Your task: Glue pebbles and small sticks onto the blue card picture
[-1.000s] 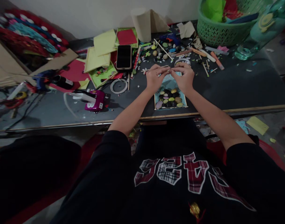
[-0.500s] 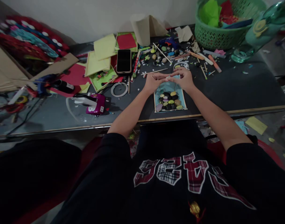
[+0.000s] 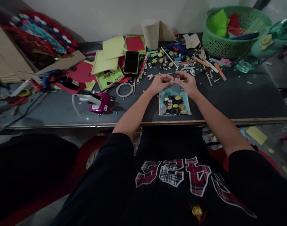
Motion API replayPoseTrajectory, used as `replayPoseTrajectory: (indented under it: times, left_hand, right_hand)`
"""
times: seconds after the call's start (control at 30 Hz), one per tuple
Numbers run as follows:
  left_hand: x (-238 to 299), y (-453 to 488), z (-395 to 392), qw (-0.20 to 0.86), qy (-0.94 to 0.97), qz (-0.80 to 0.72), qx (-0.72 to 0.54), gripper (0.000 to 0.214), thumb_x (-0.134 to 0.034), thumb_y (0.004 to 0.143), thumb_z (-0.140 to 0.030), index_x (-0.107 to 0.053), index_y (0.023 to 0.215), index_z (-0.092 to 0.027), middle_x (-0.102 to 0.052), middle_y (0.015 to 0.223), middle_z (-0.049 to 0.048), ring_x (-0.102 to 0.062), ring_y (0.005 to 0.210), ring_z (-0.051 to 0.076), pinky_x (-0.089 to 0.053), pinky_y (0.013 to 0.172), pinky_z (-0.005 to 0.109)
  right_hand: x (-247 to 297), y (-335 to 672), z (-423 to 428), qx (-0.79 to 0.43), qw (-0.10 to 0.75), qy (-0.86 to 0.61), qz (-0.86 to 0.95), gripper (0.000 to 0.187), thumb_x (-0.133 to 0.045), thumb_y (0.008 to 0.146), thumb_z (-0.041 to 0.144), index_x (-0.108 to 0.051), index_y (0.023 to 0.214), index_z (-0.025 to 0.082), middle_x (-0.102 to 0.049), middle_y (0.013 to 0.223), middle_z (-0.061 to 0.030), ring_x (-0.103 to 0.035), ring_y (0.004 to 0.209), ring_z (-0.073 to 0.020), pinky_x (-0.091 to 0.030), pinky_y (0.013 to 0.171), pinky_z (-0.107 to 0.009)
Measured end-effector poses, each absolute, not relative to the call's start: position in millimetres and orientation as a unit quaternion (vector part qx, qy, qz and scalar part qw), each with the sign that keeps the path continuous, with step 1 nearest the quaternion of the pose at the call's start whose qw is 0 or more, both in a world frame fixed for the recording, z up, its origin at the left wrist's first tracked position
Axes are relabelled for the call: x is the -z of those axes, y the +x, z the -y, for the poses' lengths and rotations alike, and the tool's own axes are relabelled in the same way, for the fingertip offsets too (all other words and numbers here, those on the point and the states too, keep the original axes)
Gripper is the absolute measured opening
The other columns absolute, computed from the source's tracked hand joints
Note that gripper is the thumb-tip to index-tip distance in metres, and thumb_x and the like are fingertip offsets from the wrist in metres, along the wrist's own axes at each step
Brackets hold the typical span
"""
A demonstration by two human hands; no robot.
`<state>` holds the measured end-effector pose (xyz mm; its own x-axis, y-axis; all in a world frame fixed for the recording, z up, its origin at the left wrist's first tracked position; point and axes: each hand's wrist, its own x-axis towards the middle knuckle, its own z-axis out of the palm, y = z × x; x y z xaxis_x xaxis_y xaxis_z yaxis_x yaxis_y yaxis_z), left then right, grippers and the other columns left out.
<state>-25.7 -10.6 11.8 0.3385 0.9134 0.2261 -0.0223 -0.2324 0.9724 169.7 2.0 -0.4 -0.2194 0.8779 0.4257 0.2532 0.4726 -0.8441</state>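
Note:
My left hand [image 3: 160,82] and my right hand [image 3: 187,81] meet over the far end of a small blue picture board [image 3: 174,103] near the table's front edge. Both hands pinch one small pale piece [image 3: 172,81] between their fingertips; it is too small to name. Painted pebbles [image 3: 173,104] in yellow, green, black and pink are stuck in a heap on the lower half of the board. Thin wooden sticks [image 3: 161,74] lie just beyond my hands.
A black phone [image 3: 131,62] lies on yellow and green paper sheets [image 3: 105,62]. Left of the board are a tape ring [image 3: 124,89] and a magenta glue gun [image 3: 99,102]. A green basket [image 3: 230,31] and a teal bottle [image 3: 263,47] stand at the far right. Loose pebbles and scraps [image 3: 171,58] litter the back.
My hands have stayed together over the board, with the fingers drawn slightly closer on the small piece. The camera has tilted, so the whole table sits a little lower and to the right.

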Motion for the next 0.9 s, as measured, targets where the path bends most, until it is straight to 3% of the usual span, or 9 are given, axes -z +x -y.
replayPoseTrajectory:
  times: [0.07,0.2,0.3,0.43,0.63,0.9]
  left_hand:
    - [-12,-23,9,0.506,0.643,-0.348,-0.458,0.034,-0.088,0.072,-0.038,-0.071,0.091,-0.015,-0.076,0.092,0.0065,-0.070,0.081,0.014,-0.054,0.074,0.023]
    - [-10,-19,9,0.474,0.651,-0.358,-0.472,0.032,-0.084,0.076,-0.041,-0.072,0.094,-0.017,-0.075,0.096,0.0070,-0.069,0.089,0.016,-0.053,0.082,0.027]
    - [-7,-20,8,0.439,0.653,-0.375,-0.489,0.034,-0.078,0.081,-0.047,-0.072,0.097,-0.018,-0.074,0.094,0.0068,-0.068,0.089,0.017,-0.052,0.082,0.027]
    - [-3,-21,6,0.391,0.673,-0.385,-0.496,0.027,-0.072,0.086,-0.042,-0.072,0.096,-0.017,-0.073,0.089,0.0048,-0.067,0.083,0.015,-0.052,0.079,0.026]
    - [1,-20,4,0.437,0.659,-0.368,-0.489,0.034,-0.077,0.082,-0.042,-0.072,0.101,-0.015,-0.075,0.093,0.0082,-0.070,0.088,0.017,-0.054,0.084,0.029]
    - [-2,-30,3,0.455,0.620,-0.375,-0.517,0.032,-0.086,0.071,-0.043,-0.077,0.086,-0.016,-0.077,0.088,0.0072,-0.068,0.082,0.017,-0.056,0.082,0.032]
  right_hand:
    - [7,173,-9,-0.320,0.495,-0.403,0.700,0.081,-0.067,0.067,0.083,-0.068,0.121,0.022,-0.072,0.097,-0.0070,-0.067,0.078,-0.0185,-0.056,0.069,-0.034]
    - [17,179,-16,-0.304,0.496,-0.413,0.701,0.074,-0.064,0.070,0.083,-0.068,0.111,0.022,-0.071,0.089,-0.0062,-0.067,0.077,-0.0200,-0.058,0.075,-0.040]
    - [14,176,-13,-0.304,0.501,-0.409,0.700,0.074,-0.063,0.071,0.083,-0.066,0.109,0.020,-0.070,0.083,-0.0058,-0.065,0.069,-0.0194,-0.058,0.069,-0.041]
    - [2,170,2,-0.260,0.496,-0.387,0.732,0.070,-0.065,0.075,0.077,-0.059,0.120,0.022,-0.070,0.087,-0.0051,-0.063,0.068,-0.0185,-0.056,0.068,-0.039]
    - [-9,162,9,-0.207,0.463,-0.386,0.771,0.056,-0.063,0.086,0.061,-0.053,0.129,0.026,-0.071,0.099,-0.0064,-0.066,0.088,-0.0244,-0.055,0.085,-0.046]
    - [-11,154,0,-0.194,0.413,-0.361,0.813,0.046,-0.058,0.092,0.051,-0.052,0.131,0.027,-0.069,0.111,-0.0051,-0.063,0.089,-0.0219,-0.053,0.091,-0.043]
